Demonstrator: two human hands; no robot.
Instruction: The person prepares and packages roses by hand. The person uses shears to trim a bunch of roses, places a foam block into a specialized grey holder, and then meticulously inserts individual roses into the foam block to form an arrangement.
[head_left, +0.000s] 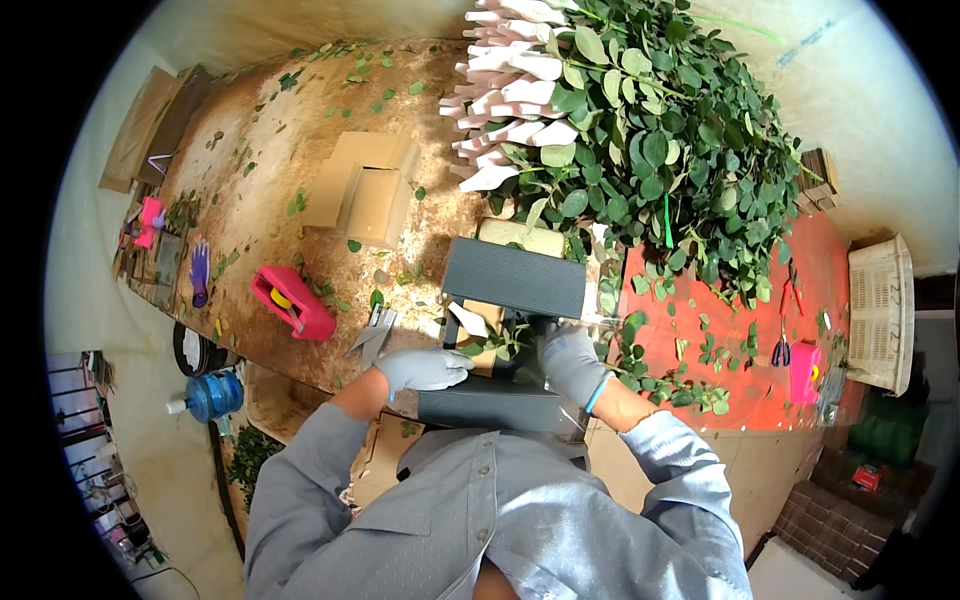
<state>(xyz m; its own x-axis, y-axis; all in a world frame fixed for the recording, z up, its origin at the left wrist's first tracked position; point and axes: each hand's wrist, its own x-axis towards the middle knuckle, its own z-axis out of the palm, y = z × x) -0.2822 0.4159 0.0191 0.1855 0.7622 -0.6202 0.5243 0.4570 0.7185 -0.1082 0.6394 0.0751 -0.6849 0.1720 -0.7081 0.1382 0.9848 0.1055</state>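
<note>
A black stand with two ribbed sloping panels, a far panel (514, 277) and a near panel (487, 403), stands before me. Between the panels lies a cardboard piece (484, 363). On it rests one flower bud in a white sleeve (469, 319), its leafy stem (511, 342) running to the right. My left hand (426, 370), in a grey glove, lies palm down with extended fingers at the cardboard's left edge. My right hand (571, 361), also gloved, is curled at the stand's right end beside the leaves; its fingertips are partly hidden, so its grip is unclear.
A large pile of leafy stems (660, 142) with white-sleeved buds (517, 97) lies at the back. To the left are a stapler (374, 330), a pink tape dispenser (294, 303) and folded cardboard (364, 187). Red-handled pruners (792, 291) lie on the red tabletop (675, 285).
</note>
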